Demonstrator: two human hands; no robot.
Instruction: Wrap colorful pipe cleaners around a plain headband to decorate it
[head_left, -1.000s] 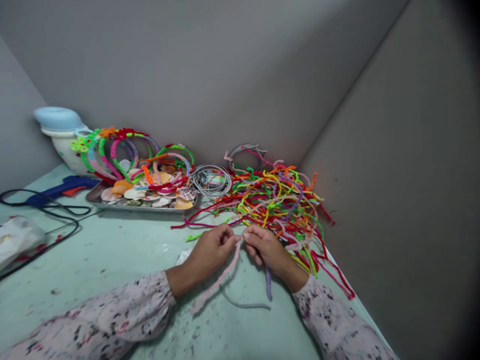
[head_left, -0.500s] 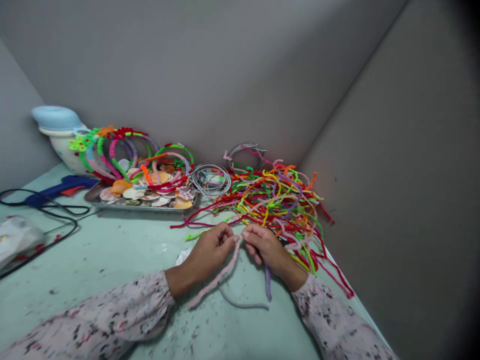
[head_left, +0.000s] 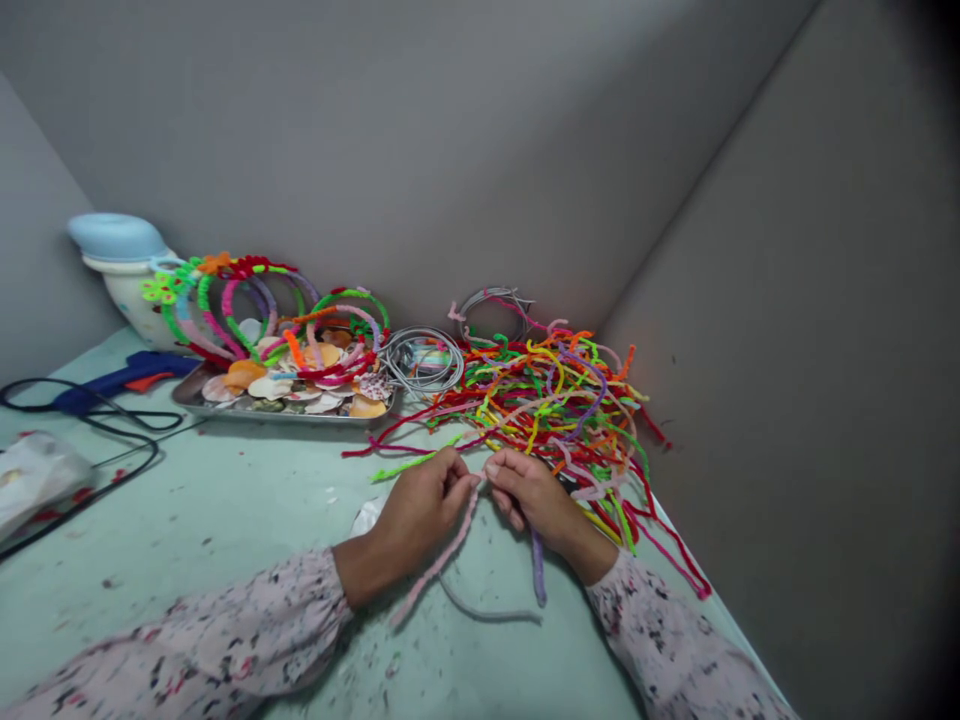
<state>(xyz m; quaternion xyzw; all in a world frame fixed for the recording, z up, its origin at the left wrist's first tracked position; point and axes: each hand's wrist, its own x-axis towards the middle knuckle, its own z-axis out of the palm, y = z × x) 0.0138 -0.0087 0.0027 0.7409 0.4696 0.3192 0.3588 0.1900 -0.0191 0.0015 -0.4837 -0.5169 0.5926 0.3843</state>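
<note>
My left hand (head_left: 427, 500) is closed, pinching a fuzzy pink pipe cleaner (head_left: 444, 560) near its upper end; the rest hangs down toward me. Close beside it, my right hand (head_left: 529, 490) is closed too, its thumb and forefinger on the pink end between the two hands. From under the right hand a purple pipe cleaner (head_left: 538, 570) sticks out, and whether the fingers hold it is hidden. A thin grey wire (head_left: 495, 613) curves across the table below both hands.
Behind the right hand lies a heap of colourful pipe cleaners (head_left: 555, 390). Grey wire coils (head_left: 424, 360) sit beside a metal tray (head_left: 285, 416) of shells and fuzzy headbands (head_left: 225, 310). To the left are a blue glue gun (head_left: 120, 380), its black cord, a lidded container (head_left: 127, 270) and a plastic bag (head_left: 37, 475).
The loose lower end of the pink pipe cleaner has swung slightly to the right. Both hands keep nearly the same place and pinch.
</note>
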